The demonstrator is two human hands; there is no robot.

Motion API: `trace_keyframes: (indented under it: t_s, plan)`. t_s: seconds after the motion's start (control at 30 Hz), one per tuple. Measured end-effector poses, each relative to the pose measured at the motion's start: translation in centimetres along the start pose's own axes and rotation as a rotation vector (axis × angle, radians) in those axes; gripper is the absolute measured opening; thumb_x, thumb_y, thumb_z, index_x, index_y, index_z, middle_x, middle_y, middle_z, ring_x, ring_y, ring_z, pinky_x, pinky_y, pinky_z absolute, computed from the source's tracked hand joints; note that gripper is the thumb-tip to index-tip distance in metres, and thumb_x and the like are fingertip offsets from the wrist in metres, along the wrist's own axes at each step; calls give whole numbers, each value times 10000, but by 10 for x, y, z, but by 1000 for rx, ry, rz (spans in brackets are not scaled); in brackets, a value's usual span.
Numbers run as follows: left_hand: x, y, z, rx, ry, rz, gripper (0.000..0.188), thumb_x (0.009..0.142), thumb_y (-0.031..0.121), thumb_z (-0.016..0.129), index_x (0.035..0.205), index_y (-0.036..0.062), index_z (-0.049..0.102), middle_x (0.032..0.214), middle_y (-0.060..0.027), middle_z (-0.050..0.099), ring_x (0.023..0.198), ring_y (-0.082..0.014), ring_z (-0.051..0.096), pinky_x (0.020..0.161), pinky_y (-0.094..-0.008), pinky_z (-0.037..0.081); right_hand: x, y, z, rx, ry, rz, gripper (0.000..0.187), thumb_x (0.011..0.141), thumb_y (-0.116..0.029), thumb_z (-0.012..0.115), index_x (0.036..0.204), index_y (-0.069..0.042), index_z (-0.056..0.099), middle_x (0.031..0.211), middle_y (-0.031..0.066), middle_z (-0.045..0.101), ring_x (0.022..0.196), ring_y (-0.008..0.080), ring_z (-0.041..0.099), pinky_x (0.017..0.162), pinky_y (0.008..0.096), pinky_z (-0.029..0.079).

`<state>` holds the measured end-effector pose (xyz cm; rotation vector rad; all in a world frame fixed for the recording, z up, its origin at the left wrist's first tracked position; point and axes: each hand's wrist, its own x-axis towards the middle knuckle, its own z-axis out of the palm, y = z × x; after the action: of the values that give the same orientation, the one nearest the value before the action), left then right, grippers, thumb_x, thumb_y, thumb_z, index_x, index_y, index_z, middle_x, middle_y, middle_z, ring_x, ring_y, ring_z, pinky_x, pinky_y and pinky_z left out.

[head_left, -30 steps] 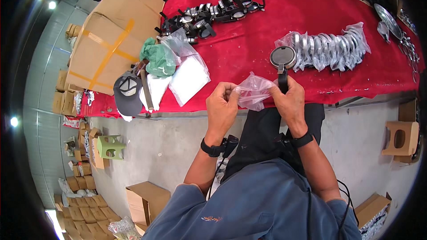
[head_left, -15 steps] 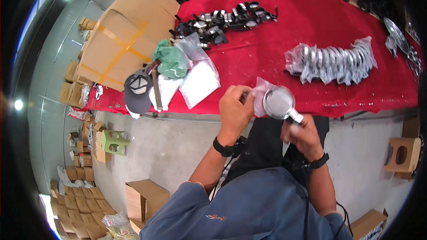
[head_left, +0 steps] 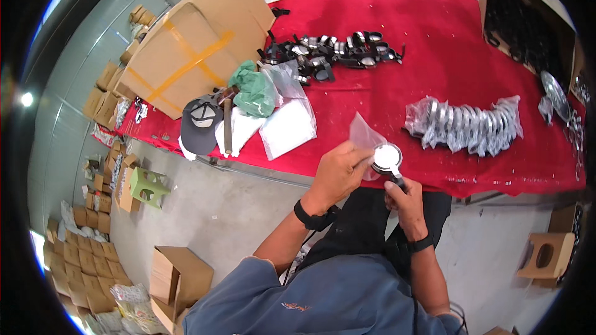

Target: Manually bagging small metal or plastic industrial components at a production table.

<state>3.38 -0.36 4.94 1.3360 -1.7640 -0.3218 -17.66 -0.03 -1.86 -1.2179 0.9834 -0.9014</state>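
My right hand [head_left: 406, 206] grips the short dark handle of a round silver-rimmed metal piece [head_left: 387, 157], whose bright flat face points up. My left hand [head_left: 340, 172] pinches a thin clear plastic bag [head_left: 365, 131] between thumb and fingers. The bag stands up beside the round piece and partly behind it; whether the rim is inside the bag I cannot tell. To the right lies a row of similar round metal pieces in clear bags [head_left: 465, 125]. Farther back is a heap of unbagged black-and-silver pieces [head_left: 335, 53].
A red cloth [head_left: 434, 31] covers the table. On the left are a large cardboard box [head_left: 192, 37], a dark cap [head_left: 201, 127], a green bag [head_left: 251, 89] and a stack of clear bags [head_left: 288, 129]. A box of black parts [head_left: 518, 28] stands at the far right.
The round piece has come nearer my left fingers, its rim now against the bag. My right hand has turned, with its fingers closer to the piece. The whole view has shifted.
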Motion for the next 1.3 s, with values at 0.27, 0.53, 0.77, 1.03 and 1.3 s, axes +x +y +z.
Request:
trace_keyframes:
  t_s: [0.27, 0.53, 0.77, 1.03, 1.3]
  plan:
    - [-9, -13, -10, 16, -56, 68, 203, 934, 65, 755, 1130, 69, 805, 880, -113, 667, 780, -309, 685, 699, -403, 551, 8, 3, 29, -430, -5, -175, 283, 926, -243, 773, 899, 35, 727, 640, 36, 629, 589, 119, 542, 566, 329, 443]
    - [-11, -25, -27, 19, -65, 65, 187, 961, 117, 754, 1137, 76, 801, 924, -111, 682, 820, -317, 704, 721, -410, 560, 16, -14, 51, -548, -81, -167, 222, 936, -169, 752, 861, 34, 702, 675, 2, 586, 664, 105, 528, 606, 330, 457]
    - [-20, -38, -44, -84, -21, 67, 182, 981, 143, 740, 1143, 91, 802, 910, -104, 670, 819, -310, 699, 724, -416, 556, 26, -12, 75, -322, 12, -136, 257, 926, -184, 775, 858, 37, 662, 697, 15, 597, 688, 117, 521, 637, 331, 460]
    - [-42, -52, -92, -116, 9, 63, 202, 985, 188, 744, 1150, 95, 816, 890, -119, 644, 812, -329, 692, 722, -432, 547, 32, -25, 122, -415, -135, -175, 218, 953, -152, 726, 1035, 44, 679, 838, 89, 676, 802, 164, 598, 762, 341, 509]
    - [-89, -56, -138, -104, 22, 78, 271, 1035, 302, 650, 1142, 113, 812, 936, -152, 658, 886, -386, 689, 785, -482, 545, 15, -34, 157, -544, -333, -284, 199, 988, -152, 699, 1051, 36, 680, 835, 94, 687, 792, 191, 625, 743, 358, 508]
